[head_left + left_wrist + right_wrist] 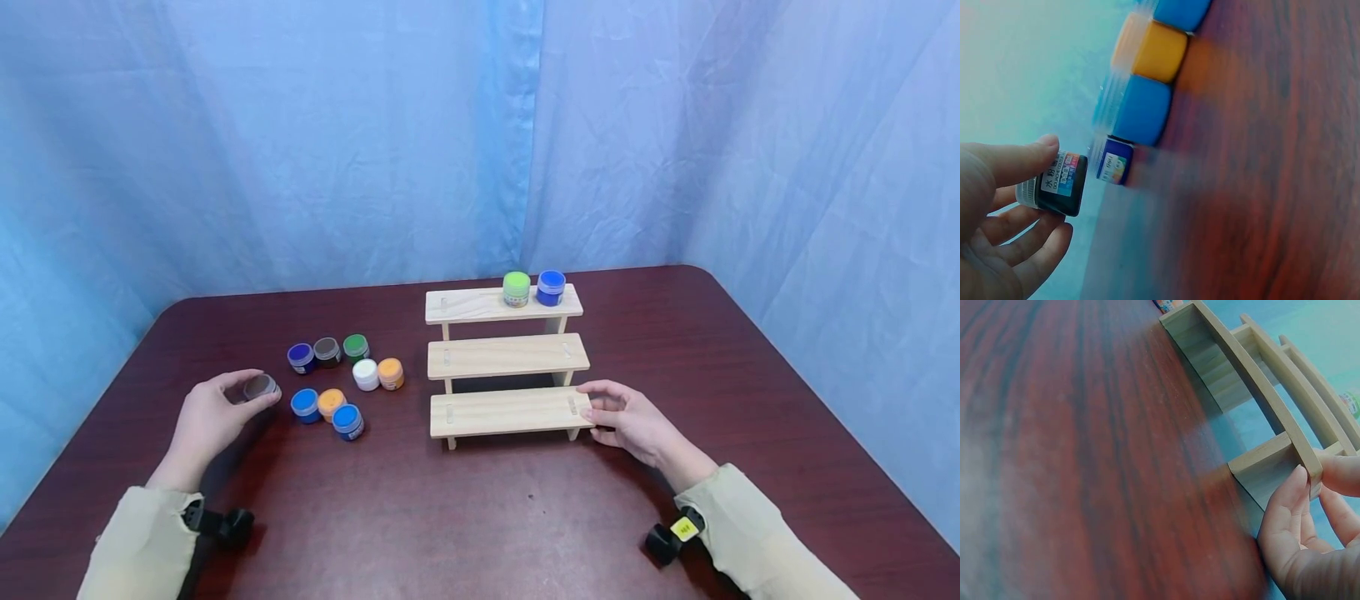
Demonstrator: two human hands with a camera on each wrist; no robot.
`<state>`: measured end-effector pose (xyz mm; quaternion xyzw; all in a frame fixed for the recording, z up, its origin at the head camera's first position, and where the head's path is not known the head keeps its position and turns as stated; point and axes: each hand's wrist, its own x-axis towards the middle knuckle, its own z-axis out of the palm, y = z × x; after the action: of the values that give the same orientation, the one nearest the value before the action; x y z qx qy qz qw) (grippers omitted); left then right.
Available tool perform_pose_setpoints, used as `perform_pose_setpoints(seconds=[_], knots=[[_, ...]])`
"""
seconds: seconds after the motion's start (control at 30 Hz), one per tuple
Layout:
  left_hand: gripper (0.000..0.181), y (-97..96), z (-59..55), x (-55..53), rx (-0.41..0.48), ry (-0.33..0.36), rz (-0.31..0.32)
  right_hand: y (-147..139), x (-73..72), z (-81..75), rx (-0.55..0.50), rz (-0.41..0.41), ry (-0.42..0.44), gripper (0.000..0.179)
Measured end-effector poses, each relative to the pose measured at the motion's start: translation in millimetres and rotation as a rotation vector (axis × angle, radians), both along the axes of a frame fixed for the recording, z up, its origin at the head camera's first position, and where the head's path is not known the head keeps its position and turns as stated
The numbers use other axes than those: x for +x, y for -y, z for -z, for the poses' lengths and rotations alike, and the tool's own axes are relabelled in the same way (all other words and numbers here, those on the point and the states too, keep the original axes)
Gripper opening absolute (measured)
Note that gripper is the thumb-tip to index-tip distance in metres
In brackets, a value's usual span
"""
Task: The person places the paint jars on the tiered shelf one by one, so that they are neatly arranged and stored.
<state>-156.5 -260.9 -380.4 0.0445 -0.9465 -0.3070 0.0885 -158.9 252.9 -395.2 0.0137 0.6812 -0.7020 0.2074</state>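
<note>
My left hand (212, 417) pinches a dark paint jar (261, 387) between thumb and fingers; in the left wrist view, the jar (1061, 182) is tilted on its side, its label facing the camera. At the right end of the lowest step, my right hand (626, 422) grips the edge of a three-tier wooden stand (510, 412). The right wrist view shows the thumb above and fingers below that board (1272, 406). On the stand's top step sit a light green jar (516, 290) and a blue jar (551, 288), toward its right end.
Right of my left hand stand several paint jars: purple (302, 358), brown (327, 352), green (356, 348), white (366, 375), orange (391, 374), blue (305, 406), another orange (332, 405) and another blue (348, 422). Light blue curtains (337, 150) hang behind the dark red table (465, 525).
</note>
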Motion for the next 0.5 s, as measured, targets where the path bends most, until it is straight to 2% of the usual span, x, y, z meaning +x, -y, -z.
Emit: perform_pose_setpoints(seconds=[0.1,0.27,0.33,0.43,0.5], knots=[[0.055,6.9,7.5,-5.2,-0.007,-0.018,-0.009,0,0.3,-0.3,-0.005,0.000,0.001,0.029],[0.064,32.6,42.2,-25.1,-0.052,-0.085,-0.038,1,0.7,-0.9,-0.004,-0.001,0.001,0.030],[0.065,40.7,51.8,-31.5,-0.056,-0.112,-0.038,0,0.6,-0.9,-0.001,-0.001,0.000,0.030],[0.064,46.3,57.8,-37.6,-0.047,-0.138,-0.022,0,0.4,-0.8,0.004,-0.001,-0.001,0.029],[0.064,46.2,57.5,-39.3,-0.051,-0.152,-0.015,0,0.3,-0.7,0.006,0.000,-0.002,0.028]])
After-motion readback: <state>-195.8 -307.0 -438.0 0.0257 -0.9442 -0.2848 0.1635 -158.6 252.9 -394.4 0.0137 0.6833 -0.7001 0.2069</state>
